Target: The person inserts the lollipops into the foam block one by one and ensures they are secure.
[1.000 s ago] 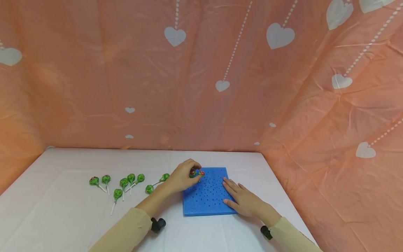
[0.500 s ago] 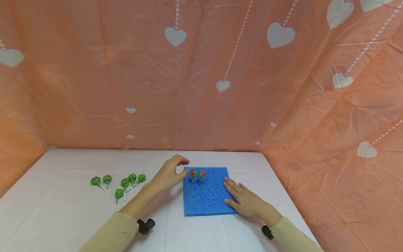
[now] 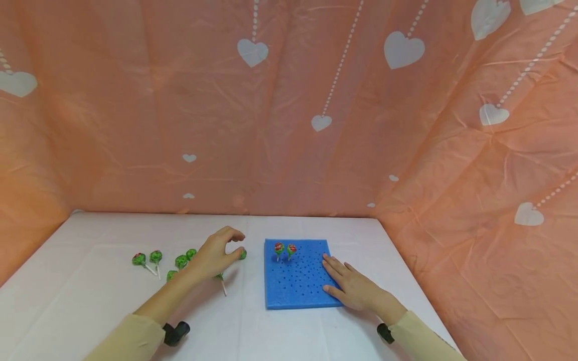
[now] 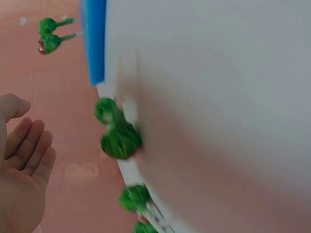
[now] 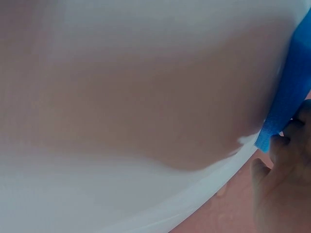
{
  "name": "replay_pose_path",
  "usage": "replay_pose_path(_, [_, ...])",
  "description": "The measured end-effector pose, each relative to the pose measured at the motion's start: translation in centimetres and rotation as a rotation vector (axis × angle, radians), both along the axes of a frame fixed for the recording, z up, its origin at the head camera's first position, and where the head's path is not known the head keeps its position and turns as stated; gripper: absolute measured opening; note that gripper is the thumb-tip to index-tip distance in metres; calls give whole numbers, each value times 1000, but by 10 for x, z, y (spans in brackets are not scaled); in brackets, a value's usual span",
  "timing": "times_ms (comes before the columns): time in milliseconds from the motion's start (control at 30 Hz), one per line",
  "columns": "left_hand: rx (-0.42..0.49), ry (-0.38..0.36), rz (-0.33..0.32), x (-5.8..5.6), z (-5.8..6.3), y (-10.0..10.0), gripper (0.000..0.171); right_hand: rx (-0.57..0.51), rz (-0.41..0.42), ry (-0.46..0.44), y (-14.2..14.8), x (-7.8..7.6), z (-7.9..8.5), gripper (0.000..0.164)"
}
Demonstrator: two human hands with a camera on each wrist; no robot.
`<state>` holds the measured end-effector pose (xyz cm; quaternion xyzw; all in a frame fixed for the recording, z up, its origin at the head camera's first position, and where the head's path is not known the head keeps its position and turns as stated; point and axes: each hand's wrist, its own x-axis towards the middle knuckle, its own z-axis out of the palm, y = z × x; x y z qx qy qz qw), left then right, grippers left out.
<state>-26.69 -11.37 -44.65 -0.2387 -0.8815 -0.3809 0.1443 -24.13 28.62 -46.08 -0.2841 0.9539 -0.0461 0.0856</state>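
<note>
My left hand [image 3: 217, 254] hovers over the table among loose green-wrapped lollipops, fingers loosely bent and nothing between them. Just past its thumb shows one lollipop [image 3: 243, 254]; another lollipop's stick [image 3: 224, 287] pokes out below the hand. In the left wrist view the same hand [image 4: 24, 165] has its palm bare, with a lollipop [image 4: 121, 141] lying near it. My right hand [image 3: 352, 287] rests flat on the right edge of a blue foam block [image 3: 293, 299] dotted with holes. Two lollipops, a left one [image 3: 279, 247] and a right one [image 3: 291, 249], stand upright near the block's back left corner.
Several more lollipops lie at the left, among them one with a red top [image 3: 138, 258] and a green one [image 3: 155, 256]; my left forearm partly covers others. A white cloth [image 3: 253, 331] covers the table. An orange curtain with hearts [image 3: 271, 165] hangs behind.
My left hand let go of the lollipop standing in the foam block and moved left, over the loose lollipops. The right hand has stayed on the block.
</note>
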Motion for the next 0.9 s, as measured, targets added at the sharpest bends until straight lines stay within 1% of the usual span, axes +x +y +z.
replay_pose_path(267, [-71, -18, 8, 11, -3, -30, 24, -2, -7, -3, 1, 1, 1, 76])
replay_pose_path(367, [-108, -43, 2, 14, -4, -38, 23, 10, -17, -1, 1, 1, 2, 76])
replay_pose_path(467, [-141, -75, -18, 17, -4, -45, 23, 10, -17, -1, 1, 1, 2, 76])
replay_pose_path(633, [-198, -126, -63, 19, -3, -51, 20, 4, -13, -6, 1, 0, 1, 77])
replay_pose_path(767, [-251, -173, -68, 20, -4, -52, 17, 18, -13, 1, 1, -1, 0, 76])
replay_pose_path(900, [-286, -197, -58, 21, -5, -52, 13, 20, -7, 4, -1, 1, 0, 75])
